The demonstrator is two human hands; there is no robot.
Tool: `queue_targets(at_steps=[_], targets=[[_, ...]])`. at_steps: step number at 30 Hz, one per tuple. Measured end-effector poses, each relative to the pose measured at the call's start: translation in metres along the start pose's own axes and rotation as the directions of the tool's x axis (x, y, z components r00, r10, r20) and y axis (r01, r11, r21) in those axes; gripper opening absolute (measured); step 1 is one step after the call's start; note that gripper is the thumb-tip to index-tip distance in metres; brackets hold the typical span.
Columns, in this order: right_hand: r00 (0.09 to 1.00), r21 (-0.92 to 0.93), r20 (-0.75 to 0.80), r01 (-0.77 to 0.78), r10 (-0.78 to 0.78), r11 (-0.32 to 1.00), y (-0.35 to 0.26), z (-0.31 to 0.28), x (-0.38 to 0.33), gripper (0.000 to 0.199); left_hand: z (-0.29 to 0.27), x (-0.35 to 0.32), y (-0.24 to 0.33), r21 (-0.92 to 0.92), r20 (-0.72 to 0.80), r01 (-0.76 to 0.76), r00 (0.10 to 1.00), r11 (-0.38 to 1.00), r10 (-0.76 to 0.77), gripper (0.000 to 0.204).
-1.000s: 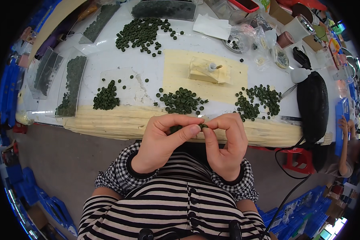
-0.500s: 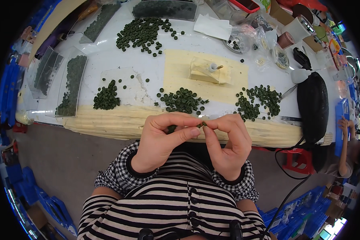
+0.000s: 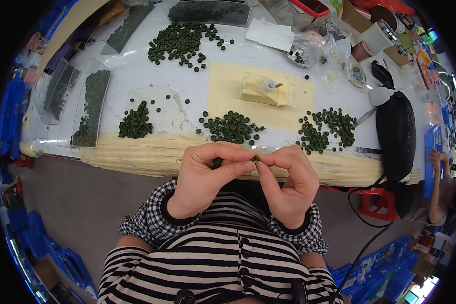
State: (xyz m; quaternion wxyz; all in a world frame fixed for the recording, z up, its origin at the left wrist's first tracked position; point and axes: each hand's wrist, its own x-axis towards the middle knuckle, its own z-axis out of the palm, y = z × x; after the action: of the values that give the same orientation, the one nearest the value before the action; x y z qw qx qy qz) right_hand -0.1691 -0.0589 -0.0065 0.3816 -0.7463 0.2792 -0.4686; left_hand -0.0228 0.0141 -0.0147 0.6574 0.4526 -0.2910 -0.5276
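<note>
Just over the table's near edge, my left hand (image 3: 205,175) and my right hand (image 3: 291,180) meet fingertip to fingertip. A small dark green part (image 3: 256,158) is pinched between both hands' thumbs and forefingers; its exact shape is mostly covered. Another small green piece (image 3: 217,162) sits in the curl of my left fingers. Beyond the hands lies a middle pile of small round green parts (image 3: 231,127), some looking like flat discs. Similar piles lie to the left (image 3: 135,121) and to the right (image 3: 316,138).
A taped yellowish block (image 3: 258,93) with a small white cup (image 3: 269,85) stands mid-table. Farther back are a larger green pile (image 3: 175,43), clear trays (image 3: 207,12) of green parts and a white tissue (image 3: 269,34). A black pouch (image 3: 396,137) and tweezers (image 3: 367,116) lie right.
My right fingertips have shifted slightly left, closing in on my left fingertips around the green part. The piles are unchanged.
</note>
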Motion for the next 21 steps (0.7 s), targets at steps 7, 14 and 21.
queue_targets(at_steps=[7,14,21], targets=[[0.99,-0.141,-0.02,0.136,-0.14,0.981,-0.0031,0.0021,0.0017,0.022,0.0015,-0.001,0.0008,-0.003,-0.012,-0.015,1.0,1.0,0.015,0.015],[0.979,-0.111,0.004,0.203,-0.204,0.973,-0.0011,0.0023,0.002,0.024,0.0037,0.001,0.0036,-0.015,-0.046,0.025,0.999,1.0,-0.026,0.015],[0.99,-0.038,-0.014,0.139,-0.14,0.99,-0.0011,0.0019,-0.0005,0.026,0.0,0.0032,-0.0015,0.22,-0.005,-0.158,0.987,0.963,0.163,0.019]])
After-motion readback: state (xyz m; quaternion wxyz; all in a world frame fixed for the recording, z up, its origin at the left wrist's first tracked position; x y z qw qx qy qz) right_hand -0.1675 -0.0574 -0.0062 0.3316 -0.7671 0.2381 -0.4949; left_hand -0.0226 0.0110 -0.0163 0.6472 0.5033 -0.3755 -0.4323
